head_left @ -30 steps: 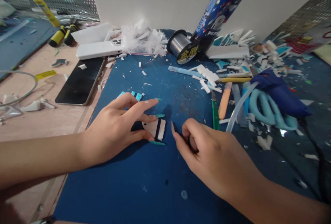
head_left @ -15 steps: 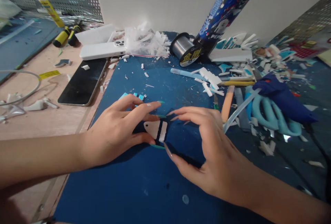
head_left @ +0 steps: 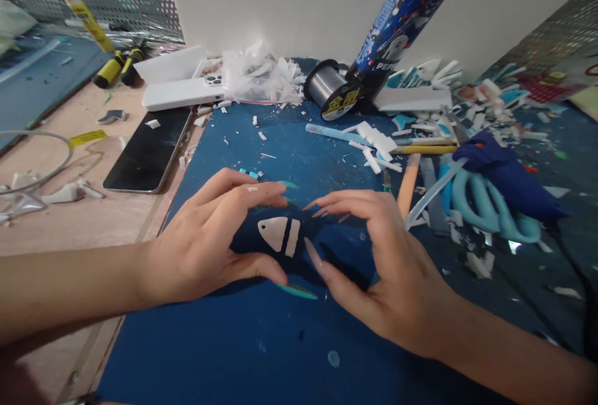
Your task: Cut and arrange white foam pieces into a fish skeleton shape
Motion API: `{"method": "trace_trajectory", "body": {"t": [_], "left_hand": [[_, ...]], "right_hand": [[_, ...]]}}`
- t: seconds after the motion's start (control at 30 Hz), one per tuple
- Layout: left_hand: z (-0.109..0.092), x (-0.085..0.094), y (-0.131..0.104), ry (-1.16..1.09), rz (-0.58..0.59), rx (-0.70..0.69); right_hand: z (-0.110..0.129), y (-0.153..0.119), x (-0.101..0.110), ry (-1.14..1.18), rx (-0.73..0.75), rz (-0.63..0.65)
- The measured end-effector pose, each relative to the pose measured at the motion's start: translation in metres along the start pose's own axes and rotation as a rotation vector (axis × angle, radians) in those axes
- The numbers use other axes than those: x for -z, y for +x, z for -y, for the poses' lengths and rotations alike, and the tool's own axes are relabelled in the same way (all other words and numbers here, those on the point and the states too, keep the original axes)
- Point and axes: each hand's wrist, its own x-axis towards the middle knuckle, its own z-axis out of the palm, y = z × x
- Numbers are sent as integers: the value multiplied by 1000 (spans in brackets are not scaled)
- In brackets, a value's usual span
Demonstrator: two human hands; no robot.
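On the blue mat [head_left: 224, 343] lies a white fish-head-shaped piece [head_left: 273, 232] with a small dark hole near its pointed left end. Just right of it, across a narrow gap, is a white strip [head_left: 292, 238]. My left hand [head_left: 219, 237] arches around the left of the pieces, thumb and fingers spread, its long green nails apart from them. To the right, my right hand [head_left: 378, 255] is held with thumb and fingers apart, its thumb nail close to the strip. Neither hand holds anything. Small light-blue pieces [head_left: 248, 173] show behind my left fingers.
A black phone [head_left: 148, 151] lies at left. Behind are a wire spool [head_left: 332, 90], a Pepsi-labelled bottle [head_left: 397, 28] and a bag of white scraps [head_left: 261, 75]. At right are a blue glue gun [head_left: 509, 171], light-blue-handled scissors [head_left: 481, 202] and many offcuts [head_left: 499, 109].
My left thumb and fingers have spread away from the white pieces, leaving them uncovered. My right thumb has drawn back slightly from the strip.
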Motion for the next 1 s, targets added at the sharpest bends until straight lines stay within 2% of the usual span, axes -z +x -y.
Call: {"method": "trace_trajectory", "body": {"t": [0.1, 0.2, 0.33, 0.4, 0.5, 0.57, 0.67, 0.73, 0.8, 0.9, 1.0], "left_hand": [[0, 1, 0, 15, -28, -49], [0, 2, -1, 17, 12, -113], [0, 1, -4, -16, 9, -139], [0, 1, -6, -30, 3, -147], [-1, 2, -8, -58, -10, -177], [-3, 3, -10, -100, -43, -149], [-10, 6, -13, -278, -92, -10], [-16, 6, -14, -470, -73, 95], [-20, 4, -15, -671, -48, 196], [-23, 0, -14, -1013, 1, 371], [-26, -1, -8, -1212, 27, 550]], "right_hand": [[-1, 3, 6, 62, -53, -77], [-1, 12, 15, 268, -275, -96], [0, 36, 24, 879, -618, -71], [3, 51, 25, 1186, -760, -28], [18, 75, 24, 1522, -958, 90], [32, 90, 20, 1716, -971, 167], [55, 111, 10, 1949, -857, 221], [66, 122, 3, 2055, -783, 232], [73, 130, -4, 2125, -754, 266], [78, 137, -16, 2150, -788, 334], [79, 138, -27, 2124, -828, 326]]}}
